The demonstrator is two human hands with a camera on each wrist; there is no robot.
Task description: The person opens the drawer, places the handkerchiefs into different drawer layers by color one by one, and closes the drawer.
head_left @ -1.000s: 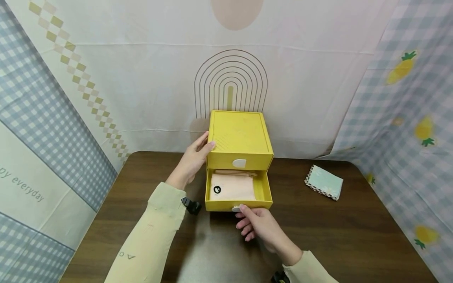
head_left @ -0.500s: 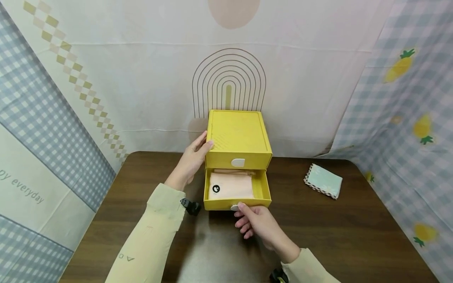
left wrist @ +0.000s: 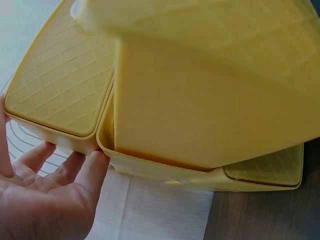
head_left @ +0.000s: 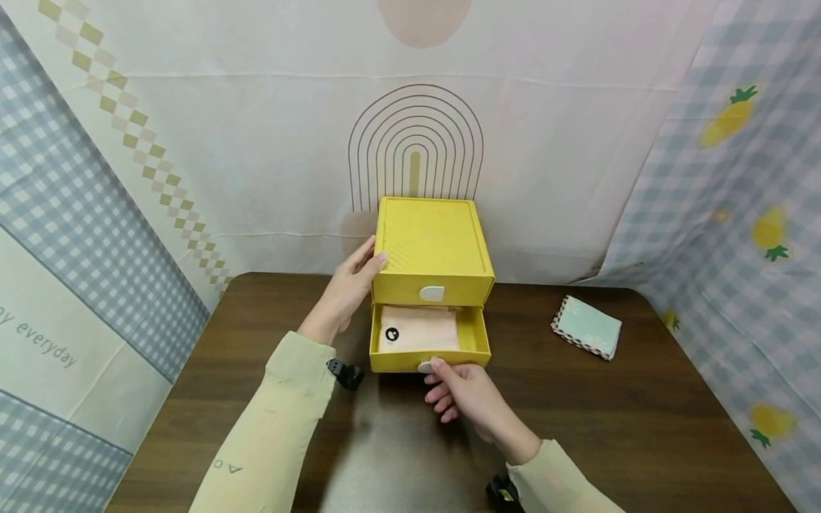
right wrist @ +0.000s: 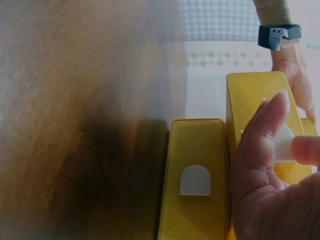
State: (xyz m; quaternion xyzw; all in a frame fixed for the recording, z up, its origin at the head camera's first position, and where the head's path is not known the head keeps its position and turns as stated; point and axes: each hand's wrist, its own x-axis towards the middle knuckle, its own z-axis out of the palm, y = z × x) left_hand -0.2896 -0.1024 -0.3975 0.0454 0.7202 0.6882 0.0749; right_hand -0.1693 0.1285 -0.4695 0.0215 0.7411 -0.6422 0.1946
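Note:
A yellow drawer cabinet (head_left: 432, 235) stands at the back of the table, its middle drawer (head_left: 473, 338) pulled out. Inside that drawer lies a folded pale pink cloth (head_left: 423, 329) with a round black mark. My right hand (head_left: 471, 399) pinches the drawer's white handle (head_left: 425, 368) between thumb and fingers; the right wrist view shows this pinch from close by. At the cabinet's upper left front corner, my left hand (head_left: 346, 288) rests with its thumb on the top. Its fingertips (left wrist: 96, 159) press the side wall in the left wrist view.
A folded light blue cloth (head_left: 586, 328) with a checked edge lies on the brown table (head_left: 609, 420), right of the cabinet. Below the pulled-out drawer is a shut bottom drawer (right wrist: 196, 150). A patterned white curtain (head_left: 269, 157) hangs behind the cabinet.
The middle drawer has slid a little way into the cabinet, with my right hand moving along on its handle. More of the pink cloth is covered. My left hand stays at the corner.

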